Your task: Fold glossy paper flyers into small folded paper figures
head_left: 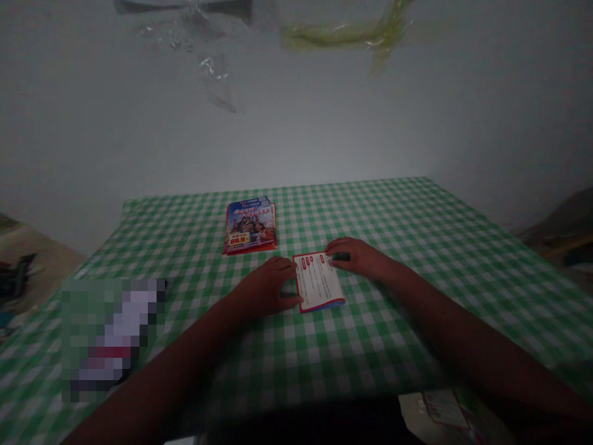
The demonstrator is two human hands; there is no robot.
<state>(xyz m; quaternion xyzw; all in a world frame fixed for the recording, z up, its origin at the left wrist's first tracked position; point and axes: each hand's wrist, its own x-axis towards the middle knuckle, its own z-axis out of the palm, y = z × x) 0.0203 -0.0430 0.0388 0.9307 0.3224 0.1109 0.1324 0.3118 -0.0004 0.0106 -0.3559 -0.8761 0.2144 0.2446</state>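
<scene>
A folded flyer (319,281) lies on the checked tablecloth in front of me, its white printed side up with a red border. A blue layer shows along its near edge. At its left edge, my left hand (267,289) holds it, with the thumb low and the curved fingers higher up. The fingers of my right hand (356,255) close on the flyer's upper right corner. A stack of colourful flyers (251,226), blue and red with a large price print, rests farther back to the left.
The green and white checked tablecloth (445,247) covers the table up to a pale wall (324,123). A pixelated dark-edged object (118,334) lies at the left. Clear and yellow tape (338,36) sticks to the wall. Papers (445,408) show below the near table edge.
</scene>
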